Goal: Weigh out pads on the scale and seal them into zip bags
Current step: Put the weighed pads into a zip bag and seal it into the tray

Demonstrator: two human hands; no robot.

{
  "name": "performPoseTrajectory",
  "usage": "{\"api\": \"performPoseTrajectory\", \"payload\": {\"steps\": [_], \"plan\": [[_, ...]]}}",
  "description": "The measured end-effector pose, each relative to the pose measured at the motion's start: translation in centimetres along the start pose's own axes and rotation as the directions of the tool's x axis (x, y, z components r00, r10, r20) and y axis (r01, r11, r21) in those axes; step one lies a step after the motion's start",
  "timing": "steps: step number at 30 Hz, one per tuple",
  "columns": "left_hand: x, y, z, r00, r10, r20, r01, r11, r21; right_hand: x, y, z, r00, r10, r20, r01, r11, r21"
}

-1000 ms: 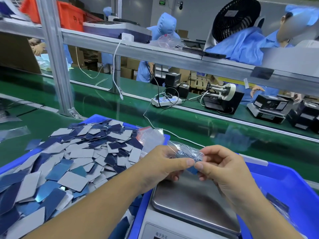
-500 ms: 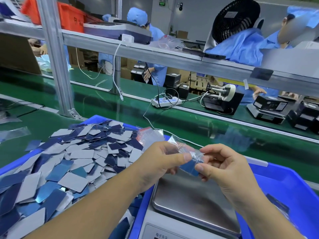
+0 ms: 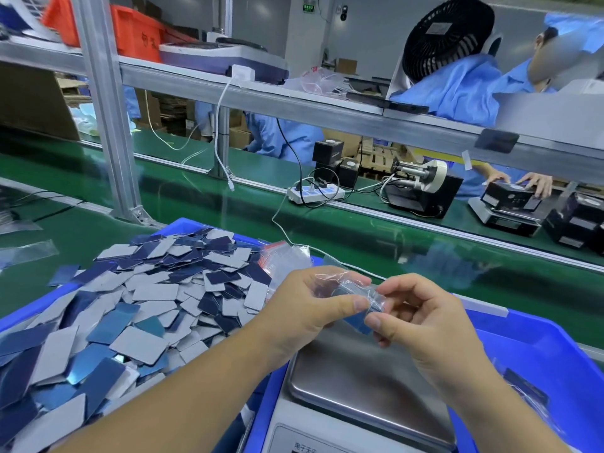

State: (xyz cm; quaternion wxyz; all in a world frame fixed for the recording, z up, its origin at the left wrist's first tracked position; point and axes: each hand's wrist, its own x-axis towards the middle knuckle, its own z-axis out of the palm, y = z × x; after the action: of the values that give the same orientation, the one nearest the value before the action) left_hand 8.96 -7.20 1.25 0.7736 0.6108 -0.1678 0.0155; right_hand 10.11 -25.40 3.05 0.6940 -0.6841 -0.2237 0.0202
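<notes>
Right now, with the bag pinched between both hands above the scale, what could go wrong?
1. The left hand and right hand pinch only one edge of the zip bag; an unsealed stretch might let the blue pads slip out onto the scale pan.
2. The loose pad pile lies heaped to the bin's edge beside the left forearm; a sweep could knock pads off.

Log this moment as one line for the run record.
stage: sealing | left hand: pinches zip bag | right hand: pinches zip bag | scale: pan bare
</notes>
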Motion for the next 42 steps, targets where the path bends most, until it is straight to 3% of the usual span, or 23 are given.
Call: {"api": "performPoseTrajectory", "payload": {"steps": [10, 17, 26, 32, 38, 42], "plan": [[-0.10, 0.14, -0.39, 0.985, -0.160, 0.064, 0.154, 0.984, 0.092, -0.14, 0.58, 0.51, 0.999, 0.017, -0.031, -0.016, 0.999, 0.035], [-0.03, 0.18, -0.46, 0.976, -0.206, 0.065, 0.204, 0.978, 0.045, -0.29, 0.78, -0.05, 0.995, 0.057, 0.081, -0.066, 0.990, 0.124], [-0.16, 0.48, -0.50, 0.946, -0.294, 0.133, 0.309, 0.945, -0.108, 0.06, 0.73, -0.13, 0.999, 0.003, -0.051, -0.006, 0.998, -0.058], [-0.36, 0.32, -0.62, 0.961, -0.254, 0.113, 0.256, 0.967, -0.011, 0.02, 0.44, -0.33, 1.000, -0.014, 0.021, 0.016, 0.998, -0.066], [-0.32, 0.09, -0.72, 0.956, -0.265, 0.129, 0.265, 0.964, 0.017, -0.14, 1.00, -0.17, 0.996, -0.051, 0.076, 0.066, 0.976, -0.206], [-0.32, 0.13, -0.51, 0.959, -0.250, 0.135, 0.255, 0.967, -0.020, -0.06, 0.81, -0.02, 0.999, -0.007, 0.050, 0.013, 0.993, -0.120]]}}
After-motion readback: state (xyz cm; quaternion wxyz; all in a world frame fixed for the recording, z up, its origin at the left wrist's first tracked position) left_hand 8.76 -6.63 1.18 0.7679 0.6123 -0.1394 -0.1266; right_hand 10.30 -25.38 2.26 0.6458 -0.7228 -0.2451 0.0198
